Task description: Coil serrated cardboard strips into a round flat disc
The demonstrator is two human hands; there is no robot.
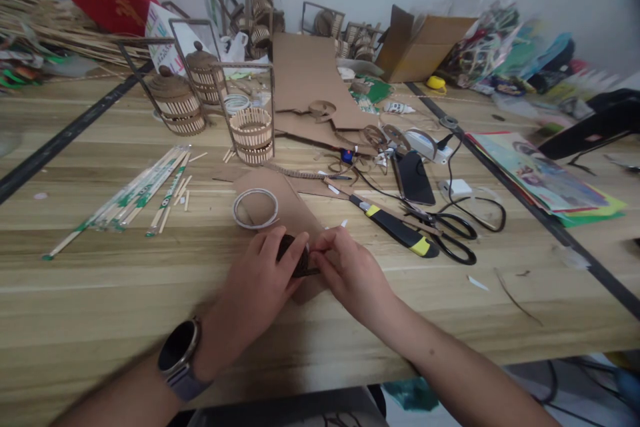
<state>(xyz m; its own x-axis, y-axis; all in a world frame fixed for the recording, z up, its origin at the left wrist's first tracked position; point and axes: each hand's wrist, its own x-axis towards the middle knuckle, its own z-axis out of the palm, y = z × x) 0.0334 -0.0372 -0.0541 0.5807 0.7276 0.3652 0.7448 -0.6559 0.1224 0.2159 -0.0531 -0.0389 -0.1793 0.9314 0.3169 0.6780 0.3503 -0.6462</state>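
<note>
My left hand (260,280), with a watch on its wrist, wraps its fingers round a small dark brown coil (291,255). Touching the coil's right side, my right hand (345,267) pinches with thumb and forefinger; what lies between those fingertips is too small to make out. Both hands are over a piece of brown cardboard (280,197) on the wooden table. Just beyond my left hand lies a white ring (255,208). The underside of the coil is hidden by my fingers.
A utility knife (395,227), scissors (457,237) and a phone (414,177) lie to the right. Wrapped sticks (143,190) are at the left. Behind stand a small slatted bucket (253,135), lidded ones (175,103) and an open cardboard box (423,47).
</note>
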